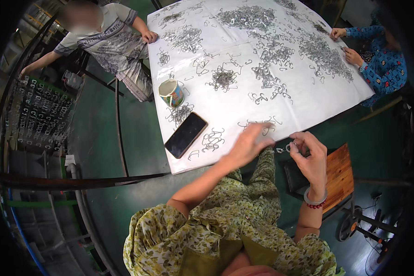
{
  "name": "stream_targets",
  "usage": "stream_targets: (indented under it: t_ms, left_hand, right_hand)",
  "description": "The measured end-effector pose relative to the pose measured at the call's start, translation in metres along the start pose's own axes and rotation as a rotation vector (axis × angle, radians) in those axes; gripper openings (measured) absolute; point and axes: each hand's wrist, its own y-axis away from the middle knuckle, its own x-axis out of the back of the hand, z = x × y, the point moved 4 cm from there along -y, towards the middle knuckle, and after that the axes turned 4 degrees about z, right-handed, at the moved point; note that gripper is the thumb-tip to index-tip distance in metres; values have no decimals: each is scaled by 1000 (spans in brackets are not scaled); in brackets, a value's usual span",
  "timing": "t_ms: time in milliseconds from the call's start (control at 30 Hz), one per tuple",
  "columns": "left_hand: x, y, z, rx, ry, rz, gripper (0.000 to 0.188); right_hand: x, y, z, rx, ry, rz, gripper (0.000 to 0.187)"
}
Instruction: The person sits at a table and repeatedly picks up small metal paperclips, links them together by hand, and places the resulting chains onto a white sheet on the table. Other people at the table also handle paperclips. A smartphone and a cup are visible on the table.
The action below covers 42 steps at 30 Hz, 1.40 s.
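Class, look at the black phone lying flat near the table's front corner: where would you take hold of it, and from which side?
Grip the black phone across its two long edges, near the middle, coming from above. It lies flat and slanted on the white table cover, so only the thin sides offer purchase. Its lower end is near the table edge, with small metal wire clips just to its right.

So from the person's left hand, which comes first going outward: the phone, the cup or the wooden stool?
1. Phone, on the table to the left of the left hand.
2. Wooden stool, off to the right, beside the table.
3. Cup, farther up the table past the phone.
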Motion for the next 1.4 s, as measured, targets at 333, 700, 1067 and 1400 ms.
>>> stream_targets:
  t_ms: [333,700,1067,1400]
  left_hand:
    - [67,-106,-179,-136,-1050,-33,8]
    - [44,-73,-72,261,-110,-29,12]
    - [-14,8,51,53,195,-136,14]
    - [-13,9,55,125,384,3,9]
  right_hand:
    - [-4,15,14,-147,-151,88,10]
    - [-14,33,36,-205,-168,188,12]
    - [-34,57,38,-283,-345,337,12]
    - [-24,43,27,-64,-227,333,11]
